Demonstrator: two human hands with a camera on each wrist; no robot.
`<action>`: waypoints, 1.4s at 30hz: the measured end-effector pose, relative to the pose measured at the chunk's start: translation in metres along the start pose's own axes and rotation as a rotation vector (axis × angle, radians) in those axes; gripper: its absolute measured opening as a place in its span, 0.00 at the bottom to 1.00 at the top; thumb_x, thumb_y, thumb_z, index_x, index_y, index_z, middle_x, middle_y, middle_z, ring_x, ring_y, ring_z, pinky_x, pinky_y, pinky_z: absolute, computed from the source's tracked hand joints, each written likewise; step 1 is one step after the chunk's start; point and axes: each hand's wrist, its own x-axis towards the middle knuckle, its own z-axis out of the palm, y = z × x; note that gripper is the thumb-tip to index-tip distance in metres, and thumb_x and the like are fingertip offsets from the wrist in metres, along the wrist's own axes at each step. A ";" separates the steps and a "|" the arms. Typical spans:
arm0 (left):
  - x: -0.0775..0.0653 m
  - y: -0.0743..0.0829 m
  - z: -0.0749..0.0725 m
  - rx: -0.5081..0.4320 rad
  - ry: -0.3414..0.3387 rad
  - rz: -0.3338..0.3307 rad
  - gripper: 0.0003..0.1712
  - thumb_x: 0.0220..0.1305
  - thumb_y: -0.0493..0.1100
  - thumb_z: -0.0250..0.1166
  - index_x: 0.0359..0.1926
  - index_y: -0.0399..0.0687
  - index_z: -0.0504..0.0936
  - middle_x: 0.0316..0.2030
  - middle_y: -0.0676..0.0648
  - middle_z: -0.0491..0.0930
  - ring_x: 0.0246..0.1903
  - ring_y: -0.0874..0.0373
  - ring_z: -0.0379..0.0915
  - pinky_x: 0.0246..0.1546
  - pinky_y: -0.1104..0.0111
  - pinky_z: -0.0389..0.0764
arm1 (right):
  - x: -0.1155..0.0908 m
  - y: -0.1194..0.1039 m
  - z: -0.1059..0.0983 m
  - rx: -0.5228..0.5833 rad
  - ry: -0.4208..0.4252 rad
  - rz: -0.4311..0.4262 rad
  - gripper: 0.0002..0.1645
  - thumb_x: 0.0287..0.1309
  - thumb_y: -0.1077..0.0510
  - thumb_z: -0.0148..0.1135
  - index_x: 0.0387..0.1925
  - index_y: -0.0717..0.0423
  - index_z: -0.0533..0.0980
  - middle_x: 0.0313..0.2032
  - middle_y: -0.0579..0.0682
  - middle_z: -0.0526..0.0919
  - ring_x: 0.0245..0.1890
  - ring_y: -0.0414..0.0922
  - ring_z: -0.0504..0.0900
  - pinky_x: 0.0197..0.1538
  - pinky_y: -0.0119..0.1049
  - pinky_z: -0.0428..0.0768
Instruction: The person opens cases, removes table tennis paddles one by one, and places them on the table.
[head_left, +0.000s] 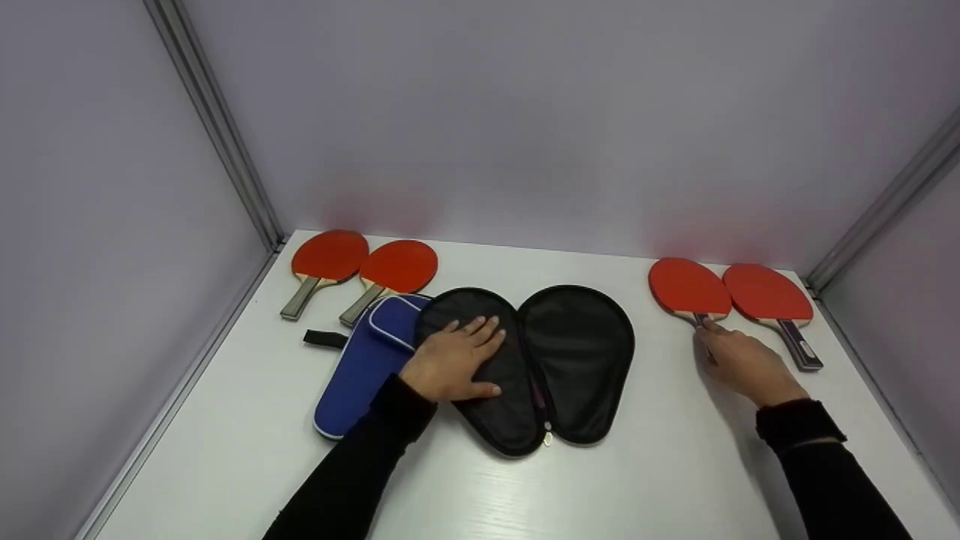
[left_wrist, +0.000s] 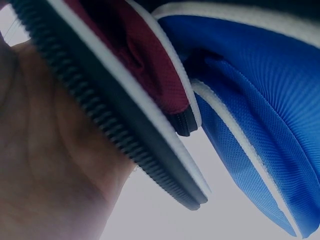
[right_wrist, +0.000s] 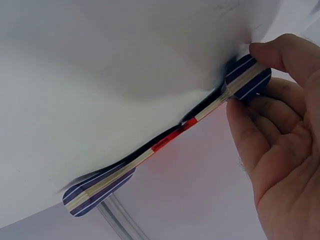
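A black zippered table tennis paddle case (head_left: 577, 360) lies unfolded in the middle of the white table, its dark lining facing up. My left hand (head_left: 454, 360) rests on its left half with fingers spread; the left wrist view shows the palm beside the zipper edge (left_wrist: 100, 115). To the right, my right hand (head_left: 750, 367) grips the handle of a red table tennis paddle (head_left: 688, 286). In the right wrist view, thumb and fingers are around its striped handle end (right_wrist: 248, 77). Another red paddle (head_left: 769, 292) lies just right of it.
A blue paddle case (head_left: 352, 390) with white piping lies partly under the black case's left side, its black strap (head_left: 324, 339) sticking out. Behind it lie two more red paddles, one at far left (head_left: 330, 256) and one beside it (head_left: 399, 267). Pale panels enclose the table.
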 end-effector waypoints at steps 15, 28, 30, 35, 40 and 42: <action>0.001 -0.001 0.000 0.006 0.010 -0.005 0.55 0.83 0.72 0.68 0.95 0.50 0.63 0.95 0.44 0.58 0.95 0.46 0.57 0.95 0.43 0.64 | 0.008 -0.050 -0.014 -0.012 0.124 -0.053 0.35 0.77 0.57 0.78 0.78 0.68 0.80 0.74 0.72 0.86 0.60 0.69 0.95 0.52 0.61 0.97; 0.001 -0.002 0.000 0.001 -0.001 0.005 0.55 0.84 0.73 0.66 0.95 0.49 0.62 0.95 0.44 0.57 0.95 0.45 0.55 0.95 0.43 0.63 | 0.011 -0.110 -0.008 -0.016 0.214 -0.293 0.34 0.75 0.52 0.82 0.75 0.63 0.85 0.71 0.63 0.91 0.65 0.60 0.96 0.58 0.54 0.98; 0.001 -0.002 0.000 0.003 -0.001 0.008 0.55 0.84 0.73 0.66 0.95 0.49 0.62 0.95 0.43 0.57 0.95 0.45 0.56 0.95 0.44 0.64 | 0.010 -0.117 -0.007 -0.009 0.174 -0.331 0.34 0.76 0.50 0.82 0.74 0.61 0.86 0.71 0.62 0.91 0.68 0.59 0.94 0.61 0.54 0.97; 0.001 -0.002 -0.001 0.015 0.005 0.010 0.55 0.83 0.73 0.67 0.94 0.49 0.63 0.95 0.43 0.58 0.95 0.45 0.56 0.95 0.44 0.64 | 0.011 -0.128 -0.002 0.025 0.060 -0.344 0.33 0.78 0.48 0.80 0.75 0.59 0.86 0.74 0.61 0.90 0.75 0.59 0.89 0.68 0.56 0.94; 0.001 -0.001 -0.004 0.016 0.008 0.019 0.54 0.84 0.72 0.67 0.94 0.49 0.64 0.95 0.43 0.59 0.95 0.45 0.57 0.95 0.45 0.65 | 0.014 -0.131 0.006 0.081 -0.070 -0.264 0.36 0.80 0.47 0.77 0.79 0.60 0.83 0.79 0.64 0.85 0.80 0.64 0.84 0.73 0.60 0.91; 0.000 -0.002 -0.006 0.014 0.012 0.024 0.52 0.85 0.71 0.66 0.94 0.48 0.65 0.94 0.43 0.60 0.95 0.45 0.57 0.95 0.45 0.65 | 0.015 -0.131 0.007 0.107 -0.103 -0.233 0.37 0.81 0.47 0.76 0.80 0.61 0.81 0.80 0.65 0.83 0.81 0.66 0.83 0.74 0.62 0.89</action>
